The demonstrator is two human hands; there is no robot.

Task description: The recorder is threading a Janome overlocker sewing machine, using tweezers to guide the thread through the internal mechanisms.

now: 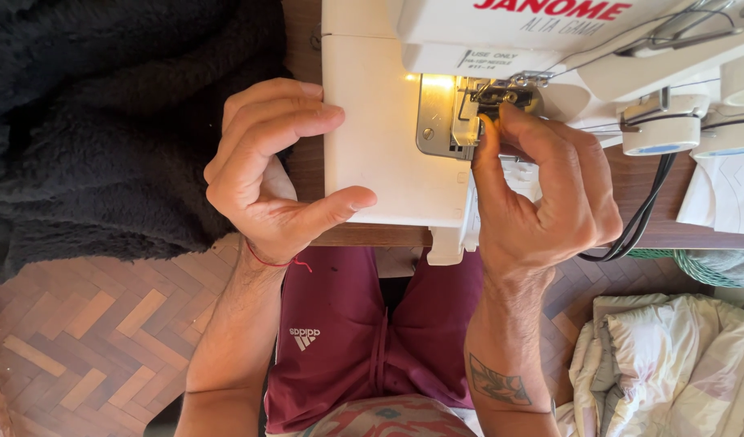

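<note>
A white sewing machine stands on a wooden table, its lamp lighting the metal needle plate. My right hand reaches up to the presser foot and needle area, with thumb and fingertips pinched close there; whether a thread is between them is too small to tell. My left hand rests with curled fingers on the left edge of the machine's flat bed, its thumb lying on the white surface. A red string circles that wrist.
Black fluffy fabric lies heaped on the table at the left. A black cable hangs off the table's right side. Pale bedding sits on the floor at the lower right, with herringbone wooden flooring below.
</note>
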